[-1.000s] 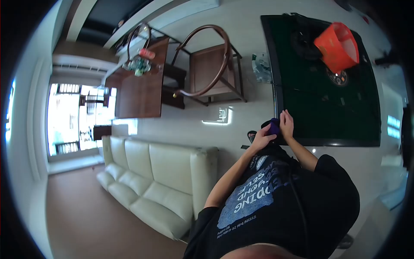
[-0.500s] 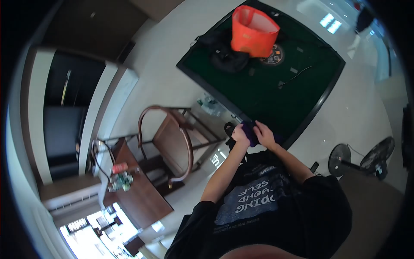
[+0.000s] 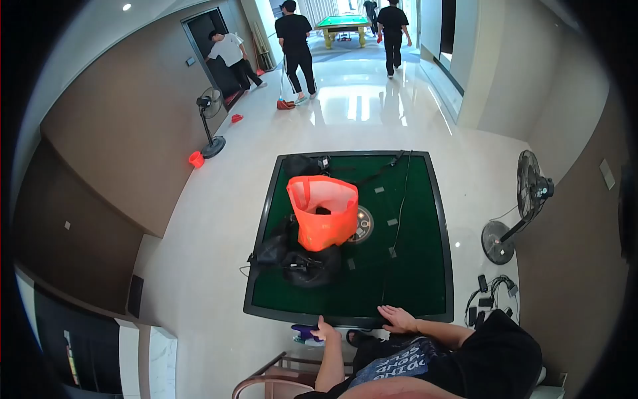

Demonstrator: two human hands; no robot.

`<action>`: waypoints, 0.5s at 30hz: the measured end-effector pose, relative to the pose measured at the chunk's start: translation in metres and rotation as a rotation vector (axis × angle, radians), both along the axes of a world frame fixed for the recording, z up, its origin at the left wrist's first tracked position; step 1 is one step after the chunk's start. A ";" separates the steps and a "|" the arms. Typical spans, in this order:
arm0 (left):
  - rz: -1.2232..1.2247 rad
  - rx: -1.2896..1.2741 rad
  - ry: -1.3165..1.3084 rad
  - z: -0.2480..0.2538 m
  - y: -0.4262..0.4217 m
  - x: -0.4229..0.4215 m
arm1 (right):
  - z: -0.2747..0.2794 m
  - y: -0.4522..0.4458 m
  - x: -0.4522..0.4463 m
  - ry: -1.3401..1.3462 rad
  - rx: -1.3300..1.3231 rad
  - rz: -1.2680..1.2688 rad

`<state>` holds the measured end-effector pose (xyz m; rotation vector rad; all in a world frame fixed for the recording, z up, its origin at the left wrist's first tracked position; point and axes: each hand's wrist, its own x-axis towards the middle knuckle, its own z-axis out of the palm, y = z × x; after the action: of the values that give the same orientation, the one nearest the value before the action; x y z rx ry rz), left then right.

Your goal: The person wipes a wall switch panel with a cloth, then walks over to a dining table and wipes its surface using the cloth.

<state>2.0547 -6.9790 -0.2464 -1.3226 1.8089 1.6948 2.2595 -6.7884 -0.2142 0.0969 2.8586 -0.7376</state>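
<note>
At the near edge of the green-topped table (image 3: 425, 266), my left hand (image 3: 325, 330) is closed around a purple cloth (image 3: 304, 332), which hangs out to its left beside the dark rim. One finger points up toward the rim. My right hand (image 3: 399, 320) lies flat on the near rim, fingers spread, holding nothing. An orange bag (image 3: 325, 223) stands open on the green top, with a dark item inside. Black bags (image 3: 312, 267) lie next to it, and a thin cable runs along the right part of the top.
A wooden chair (image 3: 266, 379) is at the bottom, left of my body. Standing fans are at right (image 3: 525, 199) and far left (image 3: 209, 120). Cables and adapters (image 3: 488, 299) lie on the floor at right. Several people stand farther off, one with a mop (image 3: 286, 104), near a pool table (image 3: 342, 22).
The view has swung round and up, showing the far room and people. My hands have moved apart; the right one now rests on the rim, while the purple cloth stays at the left.
</note>
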 end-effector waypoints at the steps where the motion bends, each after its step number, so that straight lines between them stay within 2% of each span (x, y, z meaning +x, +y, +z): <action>1: 0.008 -0.084 0.027 -0.002 -0.002 -0.001 | -0.001 0.000 0.002 0.028 -0.023 -0.047; 4: 0.030 -0.200 0.105 -0.038 -0.013 -0.020 | 0.000 0.005 0.007 -0.012 -0.034 -0.218; 7: 0.045 -0.224 0.124 -0.042 -0.016 -0.037 | 0.001 0.012 0.012 -0.114 -0.027 -0.413; 8: 0.061 -0.103 0.008 -0.045 -0.019 -0.043 | 0.005 0.014 0.014 -0.121 -0.023 -0.395; 9: 0.077 0.016 -0.101 -0.048 -0.024 -0.050 | 0.008 0.014 0.016 -0.108 -0.076 -0.515; 10: 0.014 0.086 -0.085 -0.043 -0.031 -0.052 | 0.007 0.018 0.017 -0.090 -0.126 -0.632; 11: 0.033 0.087 -0.082 -0.038 -0.032 -0.049 | 0.007 0.021 0.019 -0.089 -0.125 -0.613; 13: -0.009 -0.201 -0.259 -0.029 -0.030 -0.046 | 0.003 0.027 0.023 -0.040 -0.167 -0.798; 15: 0.050 -0.100 -0.183 -0.032 -0.027 -0.032 | -0.002 0.033 0.034 -0.024 -0.194 -0.846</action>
<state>2.0229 -7.0057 -0.2784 -1.5221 1.7887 1.4700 2.2935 -6.7554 -0.2167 1.3176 2.6315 -1.1136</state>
